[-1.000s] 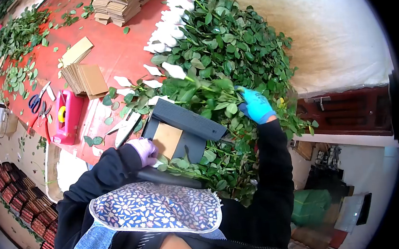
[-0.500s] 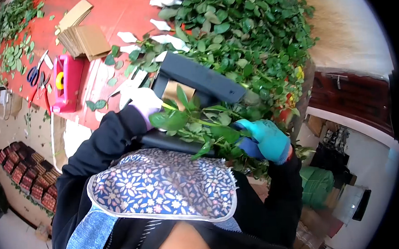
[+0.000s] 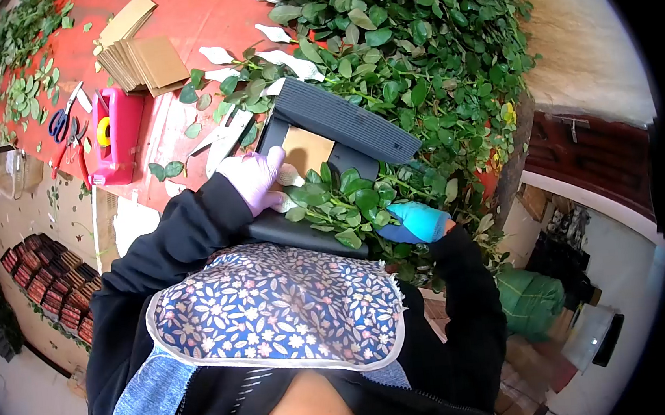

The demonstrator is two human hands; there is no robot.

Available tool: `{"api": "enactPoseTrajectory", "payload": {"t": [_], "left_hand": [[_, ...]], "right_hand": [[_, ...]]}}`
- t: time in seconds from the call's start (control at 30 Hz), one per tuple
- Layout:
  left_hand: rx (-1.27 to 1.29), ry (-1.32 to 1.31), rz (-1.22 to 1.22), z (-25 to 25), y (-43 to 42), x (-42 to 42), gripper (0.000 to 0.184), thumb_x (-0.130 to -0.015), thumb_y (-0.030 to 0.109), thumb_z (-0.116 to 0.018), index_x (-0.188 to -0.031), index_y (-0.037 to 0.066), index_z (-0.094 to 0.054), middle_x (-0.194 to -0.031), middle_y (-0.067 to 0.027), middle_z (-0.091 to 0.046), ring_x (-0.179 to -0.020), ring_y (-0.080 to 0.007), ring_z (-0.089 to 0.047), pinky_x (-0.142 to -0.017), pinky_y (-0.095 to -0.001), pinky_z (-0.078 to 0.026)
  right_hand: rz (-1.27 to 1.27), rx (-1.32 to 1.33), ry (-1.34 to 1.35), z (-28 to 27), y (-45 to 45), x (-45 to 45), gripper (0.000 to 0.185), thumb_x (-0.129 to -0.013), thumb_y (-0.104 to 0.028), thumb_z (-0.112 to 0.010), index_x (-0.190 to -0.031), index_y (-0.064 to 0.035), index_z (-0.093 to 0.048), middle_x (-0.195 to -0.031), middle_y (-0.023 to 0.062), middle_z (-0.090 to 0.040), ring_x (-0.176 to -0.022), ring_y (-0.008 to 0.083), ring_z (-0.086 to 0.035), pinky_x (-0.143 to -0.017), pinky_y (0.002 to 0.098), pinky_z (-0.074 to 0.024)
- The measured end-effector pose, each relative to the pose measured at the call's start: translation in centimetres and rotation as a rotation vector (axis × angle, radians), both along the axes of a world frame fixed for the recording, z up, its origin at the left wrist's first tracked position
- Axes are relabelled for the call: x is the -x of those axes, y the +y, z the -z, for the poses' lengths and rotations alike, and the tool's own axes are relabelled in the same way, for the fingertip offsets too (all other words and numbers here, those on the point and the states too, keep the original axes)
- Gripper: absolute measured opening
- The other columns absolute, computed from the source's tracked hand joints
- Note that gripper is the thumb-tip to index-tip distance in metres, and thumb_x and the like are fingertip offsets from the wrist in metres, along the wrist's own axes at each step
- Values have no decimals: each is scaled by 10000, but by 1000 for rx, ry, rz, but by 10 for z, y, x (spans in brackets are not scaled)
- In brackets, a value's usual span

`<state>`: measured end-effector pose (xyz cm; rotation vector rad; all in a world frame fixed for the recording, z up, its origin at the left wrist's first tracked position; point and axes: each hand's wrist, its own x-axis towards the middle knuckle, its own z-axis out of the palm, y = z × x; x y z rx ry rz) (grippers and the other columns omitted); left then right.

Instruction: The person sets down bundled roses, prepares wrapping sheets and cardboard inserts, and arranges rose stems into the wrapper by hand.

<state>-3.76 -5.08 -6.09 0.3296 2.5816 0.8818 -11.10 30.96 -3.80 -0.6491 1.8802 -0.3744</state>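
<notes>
My left hand (image 3: 255, 184), in a lilac glove, has its thumb and fingers curled round white-netted rose buds (image 3: 289, 176) at the front edge of a black ribbed holder (image 3: 348, 119). Leafy rose stems (image 3: 340, 207) run from there to the right, across the holder's padded front. My right hand (image 3: 415, 222), in a teal and blue glove, is closed round those stems lower down; its fingertips are partly hidden by leaves. Inside the holder lies a brown cardboard piece (image 3: 307, 148).
A big heap of leafy roses (image 3: 422, 57) covers the red table's (image 3: 198, 22) right side. To the left are a cardboard stack (image 3: 150, 64), a pink tape dispenser (image 3: 122, 135), scissors (image 3: 60, 122) and pliers-like cutters (image 3: 73, 137). A stapler-like tool (image 3: 225, 142) lies beside the holder.
My left hand has turned so that its thumb shows beside the netted buds. The right hand has shifted slightly left, and the leafy stems now lie lower along the holder's front.
</notes>
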Motion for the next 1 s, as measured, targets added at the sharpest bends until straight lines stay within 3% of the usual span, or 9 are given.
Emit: {"api": "enactPoseTrajectory", "payload": {"t": [0.17, 0.3, 0.53, 0.6, 0.67, 0.7, 0.73, 0.83, 1.0], "left_hand": [[-189, 191, 165, 25, -1, 0, 311, -757, 219, -703, -997, 68, -575, -806, -131, -634, -793, -329, -638, -700, -424, -509], [-216, 110, 164, 29, -2, 4, 209, -757, 167, -676, -949, 100, -628, -788, -101, -631, -779, -305, -638, -719, -413, -506], [-164, 31, 182, 3, 6, 12, 412, -685, 334, -791, -980, 101, -622, -867, -106, -638, -848, -314, -632, -742, -414, -509], [-123, 53, 162, 5, 11, 10, 399, -680, 327, -785, -923, 98, -566, -839, -114, -622, -837, -326, -622, -726, -429, -498], [-139, 131, 165, 9, 13, 8, 427, -671, 303, -779, -952, 75, -552, -834, -133, -618, -834, -330, -623, -720, -432, -495], [-162, 162, 151, 10, 14, 6, 437, -669, 297, -778, -957, 66, -546, -830, -141, -616, -828, -333, -624, -716, -432, -495], [-193, 191, 120, 9, 14, 4, 451, -665, 291, -782, -958, 51, -537, -822, -150, -613, -809, -340, -625, -710, -433, -497], [-204, 73, 137, 7, 10, 3, 413, -699, 273, -778, -969, 67, -543, -865, -157, -614, -833, -351, -622, -725, -437, -500], [-150, 100, 195, 11, 9, 0, 375, -734, 264, -749, -999, 73, -567, -914, -136, -617, -880, -326, -627, -754, -418, -510]], "right_hand": [[-118, -289, 91, -32, -27, 0, 587, -845, -513, -639, -1163, -22, -595, -955, 222, -665, -898, 387, -637, -796, 435, -495], [-132, -153, 488, -65, -35, -12, 587, -812, -520, -656, -1137, -34, -604, -941, 194, -661, -882, 370, -630, -776, 448, -490], [-12, 176, 1244, -99, -74, 38, 248, -832, -169, -686, -1060, -72, -677, -925, 109, -684, -812, 312, -649, -695, 397, -511], [122, 310, 1151, -67, -76, 81, 305, -857, -137, -605, -1152, -58, -602, -961, 148, -665, -854, 342, -627, -746, 438, -481], [-44, 164, 1092, 1, -49, 120, 306, -879, -217, -605, -1137, -54, -599, -965, 169, -665, -864, 375, -631, -742, 466, -491], [-135, -196, 861, 14, -54, 130, 296, -876, -256, -612, -1092, -54, -602, -961, 184, -659, -861, 381, -631, -741, 472, -495], [-161, -108, 882, 48, -41, 135, 264, -865, -263, -630, -1028, -57, -603, -943, 183, -658, -854, 381, -633, -735, 480, -494], [-223, -156, 857, 42, -48, 134, 243, -818, -215, -666, -990, -51, -611, -936, 175, -643, -835, 362, -639, -731, 476, -500], [-29, 105, 1286, -37, -50, 107, 200, -729, -65, -642, -927, -40, -630, -878, 124, -574, -774, 331, -585, -679, 423, -488]]}}
